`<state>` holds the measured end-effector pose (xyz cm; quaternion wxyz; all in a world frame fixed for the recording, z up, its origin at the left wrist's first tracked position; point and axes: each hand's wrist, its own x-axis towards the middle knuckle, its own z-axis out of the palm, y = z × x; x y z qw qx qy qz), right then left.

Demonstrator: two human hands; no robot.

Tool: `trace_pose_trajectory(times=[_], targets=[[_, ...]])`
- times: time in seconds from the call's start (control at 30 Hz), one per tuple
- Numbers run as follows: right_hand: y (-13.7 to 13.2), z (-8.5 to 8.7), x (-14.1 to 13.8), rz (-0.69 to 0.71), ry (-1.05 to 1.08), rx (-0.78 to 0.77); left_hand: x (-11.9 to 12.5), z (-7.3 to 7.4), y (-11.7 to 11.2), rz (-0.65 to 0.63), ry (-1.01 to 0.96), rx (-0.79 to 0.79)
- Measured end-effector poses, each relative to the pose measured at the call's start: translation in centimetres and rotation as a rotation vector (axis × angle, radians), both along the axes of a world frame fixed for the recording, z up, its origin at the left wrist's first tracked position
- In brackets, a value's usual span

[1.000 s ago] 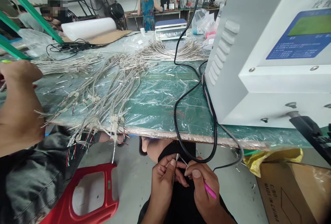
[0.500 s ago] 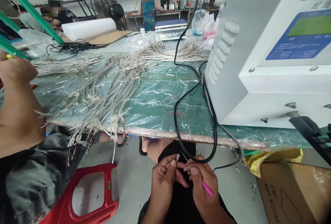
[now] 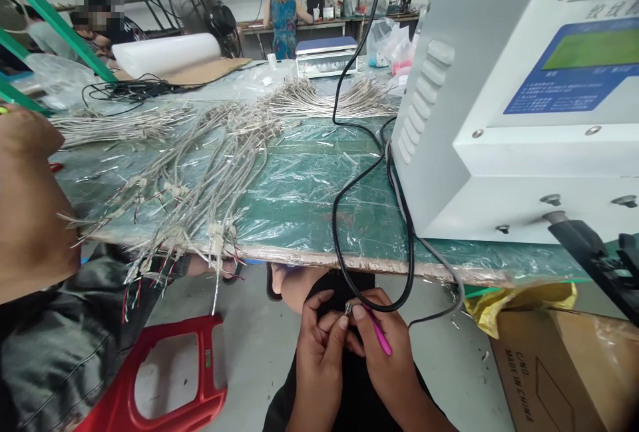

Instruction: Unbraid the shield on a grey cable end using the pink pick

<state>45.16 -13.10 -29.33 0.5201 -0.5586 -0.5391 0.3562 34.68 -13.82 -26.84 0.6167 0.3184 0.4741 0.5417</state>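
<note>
Bottom centre of the frame: left hand [image 3: 317,369], fingers [image 3: 327,317] pinched closed on a small metal fitting [image 3: 348,309], which sits between both hands, over the person's black clothing [image 3: 349,385]. Right hand [image 3: 389,359], fingers closed around a pink-handled tool [image 3: 380,333], its tip touching the fitting; the exact tool type is too small to tell. Just above the hands, the counter's [image 3: 349,257] front edge runs across the frame. On it, left of centre: wire bundles [image 3: 200,179] on clear plastic film over a green mat [image 3: 299,199]. Right side: white machine [image 3: 499,119] with a blue panel, its black cable [image 3: 333,219] looping down near the hands. Left edge: co-worker's forearm [image 3: 30,206], apart from the person's hands. Lower left: red stool [image 3: 164,379]. Lower right: cardboard box [image 3: 549,372].
</note>
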Motion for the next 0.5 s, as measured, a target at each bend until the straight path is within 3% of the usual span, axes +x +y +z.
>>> trace_pose_trajectory(times=[0.13, 0.2, 0.3, 0.4, 0.5], targets=[[0.0, -0.1, 0.1, -0.018, 0.033, 0.002, -0.4, 0.7, -0.4, -0.043, 0.005, -0.026], [0.0, 0.1, 0.1, -0.025, 0.024, 0.006, -0.4, 0.4, -0.7, -0.038, 0.014, -0.04], [0.0, 0.6, -0.1, -0.002, -0.013, 0.005, 0.3, -1.5, -1.4, 0.102, 0.057, -0.011], [-0.6, 1.0, -0.3, -0.039, -0.061, 0.032, 2.0, -4.2, -2.3, 0.358, 0.122, 0.123], [-1.5, 0.8, 0.3, -0.101, -0.133, 0.074, 3.8, -6.1, -3.2, 0.385, 0.168, 0.229]])
